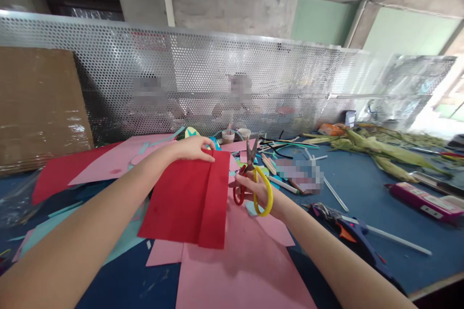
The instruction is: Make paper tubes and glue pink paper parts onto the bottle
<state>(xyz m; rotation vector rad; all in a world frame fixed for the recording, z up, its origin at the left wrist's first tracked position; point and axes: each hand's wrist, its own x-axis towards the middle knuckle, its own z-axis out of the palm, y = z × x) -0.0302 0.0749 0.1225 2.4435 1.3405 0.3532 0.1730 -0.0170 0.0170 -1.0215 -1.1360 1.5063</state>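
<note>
A red felt sheet point(181, 195) hangs from my left hand point(195, 148), whose fingers pinch its top edge. Along the sheet's right side runs a narrower red strip point(214, 198), either folded over or a second layer; I cannot tell which. My right hand point(253, 187) holds scissors point(263, 192) with one yellow and one red handle loop. Their blades point up and stand slightly apart, just right of the red sheet. Pink sheets point(242, 265) lie on the table under both hands.
A glue gun point(358, 241) and white glue sticks point(398, 239) lie on the blue table at right, near a purple box point(424, 201). Corn husks point(384, 147) are spread behind them. A perforated metal panel point(203, 72) closes the back; cardboard point(39, 106) leans at left.
</note>
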